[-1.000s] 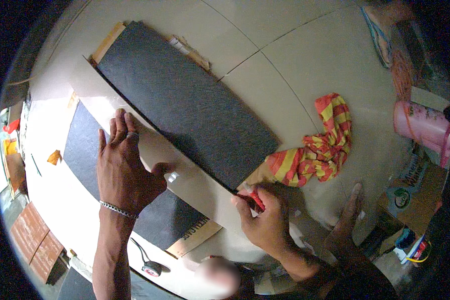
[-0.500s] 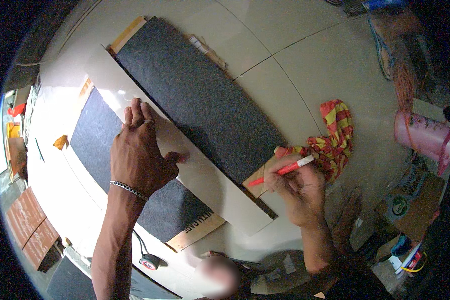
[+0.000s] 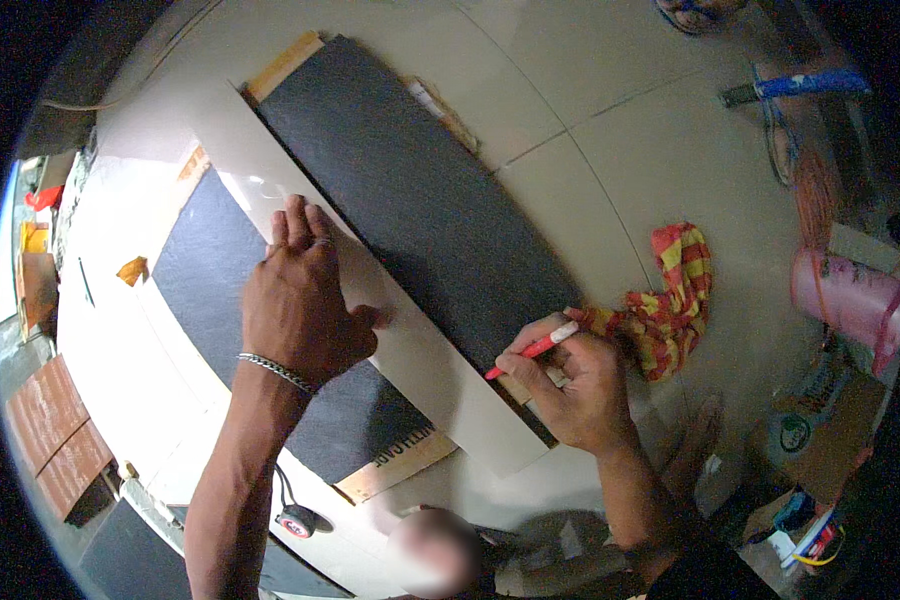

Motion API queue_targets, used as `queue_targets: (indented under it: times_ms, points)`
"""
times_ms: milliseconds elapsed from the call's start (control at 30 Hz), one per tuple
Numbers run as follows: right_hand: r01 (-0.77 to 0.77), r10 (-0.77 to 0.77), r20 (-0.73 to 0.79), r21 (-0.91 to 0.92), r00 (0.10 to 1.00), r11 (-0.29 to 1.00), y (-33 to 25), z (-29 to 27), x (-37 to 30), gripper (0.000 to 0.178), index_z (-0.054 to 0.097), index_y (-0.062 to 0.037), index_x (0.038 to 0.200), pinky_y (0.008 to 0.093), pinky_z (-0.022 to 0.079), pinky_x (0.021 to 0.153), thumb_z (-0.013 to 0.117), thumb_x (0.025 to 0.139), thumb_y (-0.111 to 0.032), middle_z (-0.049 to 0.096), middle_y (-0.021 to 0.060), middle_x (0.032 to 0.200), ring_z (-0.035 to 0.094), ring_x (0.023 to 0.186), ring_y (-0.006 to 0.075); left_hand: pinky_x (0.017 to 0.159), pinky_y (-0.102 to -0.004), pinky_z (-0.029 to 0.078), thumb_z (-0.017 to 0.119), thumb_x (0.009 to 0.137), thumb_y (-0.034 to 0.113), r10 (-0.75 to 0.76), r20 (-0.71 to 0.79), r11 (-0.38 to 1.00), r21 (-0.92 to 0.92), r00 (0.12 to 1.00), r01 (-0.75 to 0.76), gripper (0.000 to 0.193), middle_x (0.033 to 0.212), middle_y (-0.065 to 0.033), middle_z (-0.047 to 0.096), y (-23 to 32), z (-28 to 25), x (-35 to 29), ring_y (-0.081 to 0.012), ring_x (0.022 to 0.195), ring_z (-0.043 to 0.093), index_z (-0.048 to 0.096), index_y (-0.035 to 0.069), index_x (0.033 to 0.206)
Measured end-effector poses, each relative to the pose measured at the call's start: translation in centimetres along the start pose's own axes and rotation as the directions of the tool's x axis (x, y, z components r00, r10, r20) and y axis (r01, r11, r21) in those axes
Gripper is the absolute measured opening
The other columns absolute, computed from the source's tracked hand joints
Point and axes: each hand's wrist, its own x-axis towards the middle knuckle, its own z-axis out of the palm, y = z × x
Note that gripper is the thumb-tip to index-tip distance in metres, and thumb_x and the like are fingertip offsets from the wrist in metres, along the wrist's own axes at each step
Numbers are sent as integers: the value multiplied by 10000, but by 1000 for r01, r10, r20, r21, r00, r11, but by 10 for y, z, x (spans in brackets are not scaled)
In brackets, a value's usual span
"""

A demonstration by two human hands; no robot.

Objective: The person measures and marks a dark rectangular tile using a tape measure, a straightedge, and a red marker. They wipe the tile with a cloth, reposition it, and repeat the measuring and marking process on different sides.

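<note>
A long pale flat strip (image 3: 425, 365) lies slantwise across a dark grey, fine-grained sheet (image 3: 420, 190). My left hand (image 3: 305, 295) rests flat on the strip, fingers stretched out and thumb spread to the side. In my right hand (image 3: 585, 395) is a red pen (image 3: 535, 345) with a white end, pinched between thumb and fingers. Its tip is at the near end of the dark sheet, close to the strip's edge; whether it touches is too small to tell. Cardboard (image 3: 400, 465) shows beneath a second dark piece (image 3: 210, 260) on the strip's other side.
A red-and-yellow checked cloth (image 3: 680, 310) lies right of my right hand. Near my left forearm sits a small black-and-red tape measure (image 3: 295, 520). At the right are a pink container (image 3: 845, 295), a cardboard box (image 3: 820, 430) and a blue-handled tool (image 3: 810, 87). Brown cardboard (image 3: 60, 430) lies left.
My right hand has moved left with the pen, bringing its tip nearer the strip's edge. My left hand stays flat on the strip. The whole view has shifted slightly.
</note>
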Motion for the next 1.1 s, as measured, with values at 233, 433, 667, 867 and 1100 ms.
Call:
queue_targets:
  times_ms: [233,433,667,867,1100]
  points:
    - [231,-225,82,-66,971,971,-25,23,79,145,649,-10,958,327,571,750,758,949,-104,721,101,884,710,810,175,1236,-454,389,948,627,349,-15,-17,1000,-25,1000,15,1227,1602,-382,335,1,0,1,-489,1502,372,300,-213,1504]
    - [380,-378,40,-39,925,924,-39,47,137,130,657,-12,937,346,573,757,747,954,-105,733,121,877,730,814,218,1234,-447,392,944,622,331,-58,60,996,-69,997,62,1193,1605,-377,333,2,0,5,-494,1500,374,332,-212,1490]
    - [375,-372,51,-183,927,909,-17,19,44,134,682,-10,997,376,586,784,779,925,-67,745,129,925,753,873,253,1225,-458,401,905,643,358,-37,-10,998,-52,999,36,1196,1626,-367,313,0,5,2,-481,1524,336,305,-167,1534]
    - [290,-230,221,-299,948,909,-24,-10,8,128,662,-25,983,381,593,755,764,940,-88,736,133,915,758,862,236,1255,-454,352,907,640,366,-34,-23,998,-62,999,33,1199,1634,-362,303,0,8,2,-479,1530,324,311,-175,1530]
    - [429,-406,142,-235,903,872,-38,45,141,209,639,-37,912,322,553,650,740,981,-207,703,86,797,686,687,157,1237,-476,373,952,603,398,-34,1,999,-39,999,34,1265,1634,-366,291,-1,10,3,-478,1530,327,305,-173,1528]
